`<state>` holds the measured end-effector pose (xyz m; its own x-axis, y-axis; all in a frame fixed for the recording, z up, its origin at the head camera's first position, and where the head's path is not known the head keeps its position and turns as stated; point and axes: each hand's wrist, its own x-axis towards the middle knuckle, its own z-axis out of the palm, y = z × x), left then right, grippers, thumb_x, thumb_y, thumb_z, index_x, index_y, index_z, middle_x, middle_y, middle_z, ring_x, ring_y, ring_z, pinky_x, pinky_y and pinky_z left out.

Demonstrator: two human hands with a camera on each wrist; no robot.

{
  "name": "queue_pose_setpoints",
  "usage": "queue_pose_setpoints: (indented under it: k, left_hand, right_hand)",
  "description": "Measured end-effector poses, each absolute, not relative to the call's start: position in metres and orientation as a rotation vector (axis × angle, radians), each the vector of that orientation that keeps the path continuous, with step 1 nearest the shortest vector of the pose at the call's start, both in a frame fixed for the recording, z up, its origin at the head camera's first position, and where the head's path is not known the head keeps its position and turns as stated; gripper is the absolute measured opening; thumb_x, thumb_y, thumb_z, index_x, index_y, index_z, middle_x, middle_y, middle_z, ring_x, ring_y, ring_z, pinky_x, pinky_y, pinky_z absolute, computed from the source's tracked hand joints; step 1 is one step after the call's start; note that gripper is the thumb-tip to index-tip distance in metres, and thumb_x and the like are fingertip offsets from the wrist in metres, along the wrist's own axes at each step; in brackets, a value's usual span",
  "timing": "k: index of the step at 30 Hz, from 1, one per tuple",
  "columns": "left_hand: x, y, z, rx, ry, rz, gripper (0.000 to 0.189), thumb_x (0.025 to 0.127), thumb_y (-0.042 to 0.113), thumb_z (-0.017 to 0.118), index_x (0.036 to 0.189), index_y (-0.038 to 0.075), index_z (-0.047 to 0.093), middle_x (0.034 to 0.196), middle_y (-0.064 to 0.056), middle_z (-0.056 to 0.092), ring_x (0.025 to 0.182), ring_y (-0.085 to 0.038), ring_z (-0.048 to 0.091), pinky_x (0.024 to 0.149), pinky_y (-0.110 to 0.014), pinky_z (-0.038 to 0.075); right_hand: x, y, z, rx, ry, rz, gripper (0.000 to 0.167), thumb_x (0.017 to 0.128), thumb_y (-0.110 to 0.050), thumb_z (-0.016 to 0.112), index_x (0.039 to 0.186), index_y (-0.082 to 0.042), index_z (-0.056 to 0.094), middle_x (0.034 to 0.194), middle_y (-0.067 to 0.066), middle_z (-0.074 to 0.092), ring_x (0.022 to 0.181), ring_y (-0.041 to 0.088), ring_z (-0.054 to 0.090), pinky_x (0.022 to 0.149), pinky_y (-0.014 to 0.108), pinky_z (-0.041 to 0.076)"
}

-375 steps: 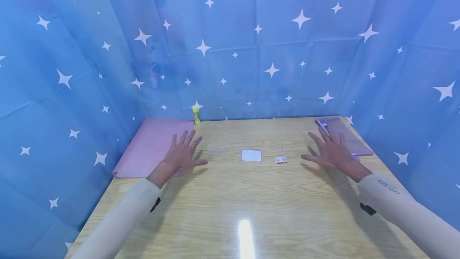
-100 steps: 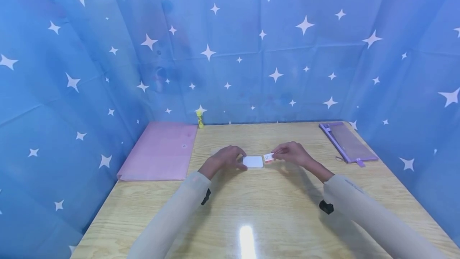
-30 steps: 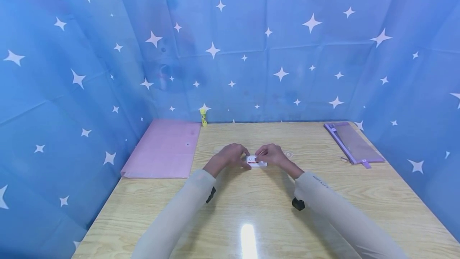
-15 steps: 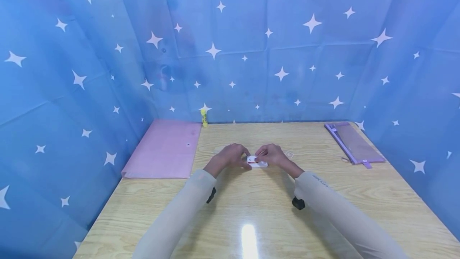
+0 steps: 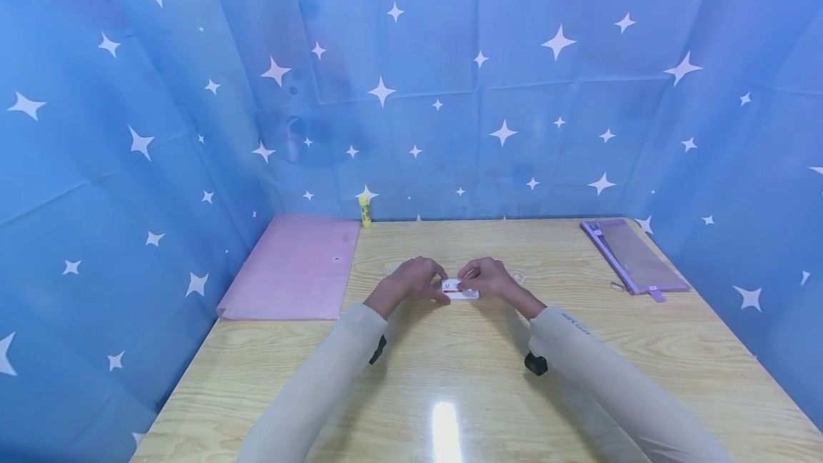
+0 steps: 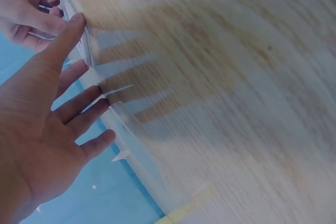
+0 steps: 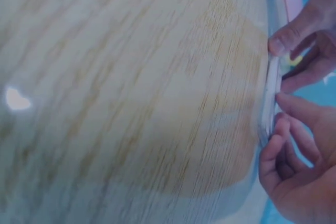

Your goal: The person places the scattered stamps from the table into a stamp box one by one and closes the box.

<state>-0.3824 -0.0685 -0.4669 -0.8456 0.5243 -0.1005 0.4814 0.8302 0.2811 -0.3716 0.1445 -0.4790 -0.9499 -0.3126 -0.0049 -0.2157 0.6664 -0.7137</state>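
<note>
A flat white rectangular block with rounded corners [image 5: 474, 294] lies on the table, seen edge-on as a thin slab in the right wrist view. On its left part sits a small white label with a red stripe [image 5: 450, 287]. My left hand [image 5: 414, 277] pinches the block's left end between thumb and index finger, the other fingers extended in the left wrist view. From the right, my right hand [image 5: 487, 276] holds the label against the block with its fingertips, which hide part of both.
A small clear square [image 5: 518, 277] lies behind my right hand, a faint clear sheet [image 5: 389, 268] behind the left. A pink folder [image 5: 292, 270] is at left, a yellow glue stick [image 5: 365, 211] at the back edge, a purple zip pouch [image 5: 636, 256] at right.
Both hands were first spread apart above the table. The left then took the block, and the right picked up the label and brought it left onto the block. Little has moved in the last second.
</note>
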Motion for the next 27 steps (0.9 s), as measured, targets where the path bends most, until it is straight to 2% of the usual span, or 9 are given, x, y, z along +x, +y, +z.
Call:
queue_pose_setpoints:
  k: [13, 19, 27]
  left_hand:
    - [-0.382, -0.068, -0.468, 0.782, 2.85, 0.358, 0.054, 0.082, 0.048, 0.087, 0.127, 0.021, 0.075, 0.131, 0.003, 0.071, 0.104, -0.01, 0.06, 0.095, -0.029, 0.05]
    - [-0.382, -0.067, -0.467, 0.775, 2.846, 0.356, 0.054, 0.082, 0.047, 0.088, 0.127, 0.02, 0.075, 0.129, 0.003, 0.071, 0.099, -0.01, 0.059, 0.09, -0.028, 0.051]
    - [-0.38, -0.067, -0.464, 0.767, 2.853, 0.348, 0.055, 0.082, 0.048, 0.087, 0.129, 0.021, 0.074, 0.131, 0.002, 0.07, 0.108, -0.013, 0.061, 0.098, -0.032, 0.05]
  right_hand:
    - [-0.372, 0.146, -0.48, -0.434, 2.727, -1.18, 0.024, 0.092, -0.013, 0.078, 0.11, 0.002, 0.075, 0.101, 0.016, 0.077, 0.092, 0.027, 0.073, 0.068, 0.026, 0.054]
    - [-0.374, 0.149, -0.48, -0.431, 2.745, -1.177, 0.023, 0.094, -0.015, 0.076, 0.11, 0.001, 0.076, 0.102, 0.014, 0.078, 0.095, 0.028, 0.073, 0.074, 0.032, 0.057]
    - [-0.373, 0.159, -0.465, -0.413, 2.786, -1.164, 0.019, 0.095, -0.016, 0.074, 0.107, -0.002, 0.077, 0.101, 0.012, 0.078, 0.094, 0.028, 0.073, 0.078, 0.037, 0.057]
